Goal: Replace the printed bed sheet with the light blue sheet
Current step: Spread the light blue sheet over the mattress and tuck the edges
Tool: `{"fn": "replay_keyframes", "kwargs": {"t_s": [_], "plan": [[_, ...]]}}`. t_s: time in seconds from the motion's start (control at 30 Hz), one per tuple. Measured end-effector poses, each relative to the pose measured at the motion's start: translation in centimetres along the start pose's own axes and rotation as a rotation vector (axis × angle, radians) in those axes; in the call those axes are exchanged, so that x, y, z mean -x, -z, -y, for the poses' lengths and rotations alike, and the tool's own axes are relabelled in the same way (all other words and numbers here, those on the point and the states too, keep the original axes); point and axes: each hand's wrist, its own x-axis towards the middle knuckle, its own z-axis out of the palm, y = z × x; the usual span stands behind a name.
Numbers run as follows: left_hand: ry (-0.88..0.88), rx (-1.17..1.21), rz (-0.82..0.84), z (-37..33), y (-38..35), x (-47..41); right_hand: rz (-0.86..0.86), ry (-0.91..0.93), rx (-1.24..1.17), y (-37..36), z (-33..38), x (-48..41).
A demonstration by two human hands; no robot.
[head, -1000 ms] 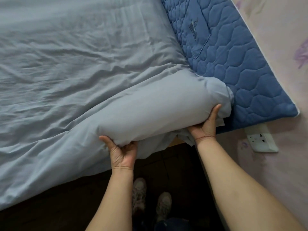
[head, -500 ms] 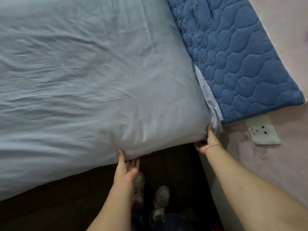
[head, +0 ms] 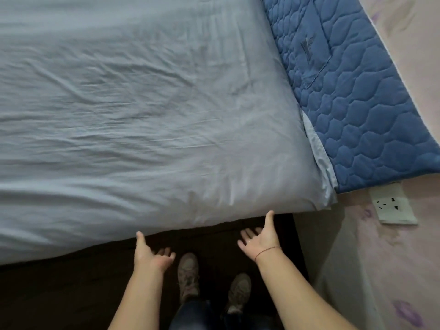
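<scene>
The light blue sheet covers the mattress, lightly wrinkled, its near edge hanging over the bed's side and its corner wrapped at the right. My left hand hovers just below that edge, fingers spread, thumb tip close to the fabric. My right hand is palm up beside the corner, thumb reaching toward the sheet's underside. Neither hand holds anything. No printed sheet shows in the head view.
A dark blue quilted pad stands against the pink wall behind the bed's head. A white wall socket sits low on the wall at the right. My shoes stand on the dark floor between bed and wall.
The lifted mattress corner has come down flat with the sheet wrapped over it. Both hands have let go and pulled back from under the edge, now spread wide.
</scene>
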Motion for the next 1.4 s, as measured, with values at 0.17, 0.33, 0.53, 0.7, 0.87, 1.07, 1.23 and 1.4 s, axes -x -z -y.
{"fn": "replay_keyframes", "kwargs": {"t_s": [0.17, 0.33, 0.53, 0.7, 0.87, 1.07, 1.23, 1.4], "plan": [[-0.628, -0.373, -0.336, -9.1, -1.3, 3.2, -0.063, 0.077, 0.243, -7.7, -5.5, 3.0], [-1.286, -1.058, -0.222, -18.1, -5.6, 2.9, 0.078, 0.902, 1.198, -20.3, -8.3, 4.0], [-1.532, -1.927, -0.07, -28.1, -9.0, -2.1, 0.046, 1.227, 2.094, -31.1, -10.5, -1.6], [-1.441, -2.081, -0.039, -33.2, -10.6, -7.5, -0.101, 1.152, 2.206, -35.0, -12.2, -6.6], [-1.574, -1.936, -0.131, -33.1, -2.3, -13.0, -0.264, 1.379, 2.143, -28.5, -16.8, -9.1], [-1.666, -1.876, -0.198, -32.5, 2.6, -14.7, -0.379, 1.485, 2.148, -19.8, -21.1, -9.3], [-1.718, -1.834, -0.216, -32.1, 2.6, -15.2, -0.417, 1.567, 2.12, -20.1, -21.3, -10.1], [-1.782, -1.782, -0.243, -31.9, 2.6, -15.5, -0.425, 1.642, 2.099, -20.0, -21.3, -10.5]]}}
